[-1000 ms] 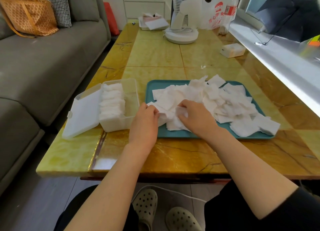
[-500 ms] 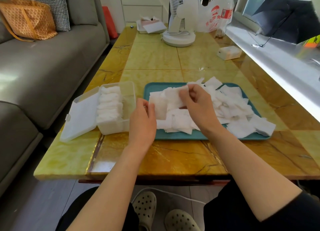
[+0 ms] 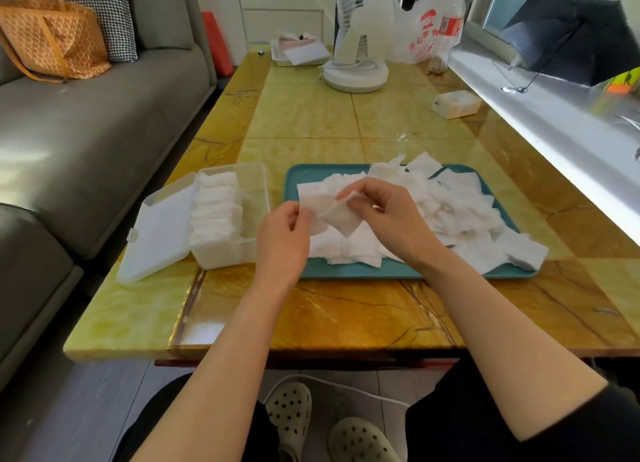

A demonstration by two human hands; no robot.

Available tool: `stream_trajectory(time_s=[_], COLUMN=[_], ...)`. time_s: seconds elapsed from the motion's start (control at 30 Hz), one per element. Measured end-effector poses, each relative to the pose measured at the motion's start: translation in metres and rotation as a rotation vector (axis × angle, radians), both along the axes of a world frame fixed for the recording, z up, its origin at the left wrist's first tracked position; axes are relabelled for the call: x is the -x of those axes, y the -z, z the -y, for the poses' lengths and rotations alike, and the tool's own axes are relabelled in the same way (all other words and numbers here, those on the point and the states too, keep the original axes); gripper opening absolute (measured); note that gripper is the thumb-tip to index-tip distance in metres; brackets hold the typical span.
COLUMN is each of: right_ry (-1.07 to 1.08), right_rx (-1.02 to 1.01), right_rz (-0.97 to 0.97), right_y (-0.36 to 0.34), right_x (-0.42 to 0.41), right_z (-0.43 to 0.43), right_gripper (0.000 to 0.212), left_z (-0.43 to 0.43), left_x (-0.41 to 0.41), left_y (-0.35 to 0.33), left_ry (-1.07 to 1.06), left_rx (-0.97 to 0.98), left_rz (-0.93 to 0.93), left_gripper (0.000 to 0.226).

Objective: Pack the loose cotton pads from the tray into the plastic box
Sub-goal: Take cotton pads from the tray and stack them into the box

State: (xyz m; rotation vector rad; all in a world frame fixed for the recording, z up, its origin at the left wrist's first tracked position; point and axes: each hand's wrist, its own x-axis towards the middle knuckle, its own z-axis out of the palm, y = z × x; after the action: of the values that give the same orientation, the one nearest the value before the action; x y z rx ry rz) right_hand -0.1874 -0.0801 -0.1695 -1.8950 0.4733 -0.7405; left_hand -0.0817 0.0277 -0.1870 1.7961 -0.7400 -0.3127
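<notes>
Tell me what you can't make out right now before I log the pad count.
- Number of held pads: head view, they overlap, and left hand and right hand cover their edges.
- Most of the tray floor: head view, buried under the loose pile.
- Stack depth in plastic box: head view, frosted wall blurs it.

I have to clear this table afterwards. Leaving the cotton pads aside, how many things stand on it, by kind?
Teal tray: 1
Plastic box: 1
White fan: 1
Small white box: 1
Plastic bag: 1
Bottle: 1
Far white tray: 1
Total: 7, plus a dark speck at the far edge, too small to name.
</notes>
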Motion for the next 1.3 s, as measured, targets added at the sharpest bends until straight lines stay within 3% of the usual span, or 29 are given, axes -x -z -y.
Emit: stream_trajectory(time_s=[0.07, 0.13, 0.23, 0.4, 0.7, 0.87, 0.97, 1.17, 1.3], right_ry=[-0.021, -0.073, -0.068, 0.123, 0.123, 0.157, 0.11, 0.087, 0.1], right_rx=[0.109, 0.093, 0.051, -0.012, -0.077, -0.018, -0.008, 0.045, 0.0], right_rz=[-0.094, -0.132, -0.104, -0.02, -0.06, -0.107, -0.198, -0.245, -0.169], right_y=[0.004, 0.007, 0.01, 0.014, 0.014, 0.017, 0.018, 0.015, 0.014], right_x=[0.0, -0.001, -0.005, -0.009, -0.009, -0.009, -0.007, -0.007, -0.007], right_z=[-0.003, -0.005, -0.006, -0.004, -0.003, -0.003, -0.002, 0.0, -0.004], right_gripper=[0.027, 0.019, 0.019, 0.02, 0.025, 0.027, 0.036, 0.012, 0.009], left_z=[-0.001, -0.001, -0.002, -0.004, -0.003, -0.004, -0.007, -0.005, -0.007], left_x=[-0.003, -0.004, -0.002, 0.004, 0.005, 0.01, 0.013, 0.009, 0.007], left_y=[-0.001, -0.001, -0.002, -0.004, -0.004, -0.008, -0.013, -0.007, -0.008], left_ry=[0.003, 0.019, 0.065, 0.191, 0.227, 0.219, 0.257, 0.198, 0.146], left_rx=[-0.004, 0.007, 0.002, -0.009, -0.016, -0.017, 0.007, -0.081, -0.061], left_rz=[0.011, -0.001, -0.031, -0.053, -0.058, -0.113, -0.105, -0.024, -0.034], left_gripper=[0.017, 0.016, 0.018, 0.02, 0.027, 0.032, 0.019, 0.017, 0.009])
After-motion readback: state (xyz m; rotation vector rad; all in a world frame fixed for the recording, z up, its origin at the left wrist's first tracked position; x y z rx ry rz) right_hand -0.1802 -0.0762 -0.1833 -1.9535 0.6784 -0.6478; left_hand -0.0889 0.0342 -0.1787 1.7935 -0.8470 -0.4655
